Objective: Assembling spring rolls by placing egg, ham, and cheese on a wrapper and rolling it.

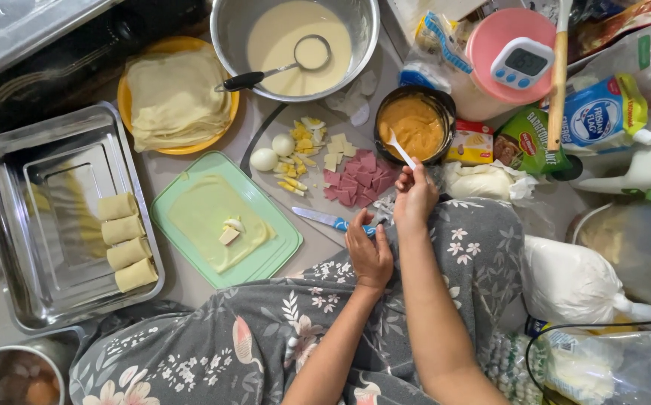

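- Fingers of the left hand [369, 255] curl loosely on the floral lap, touching the blue-handled knife [331, 220], which lies left-right just beyond them.
- Right hand [414, 196] pinches the small white plastic spoon [400, 148]; its handle slants up-left into the round dark bowl of orange paste [413, 124], directly ahead.
- Left of it, diced pink meat [355, 181]; the green tray holding a thin crepe [224, 221] has open room.
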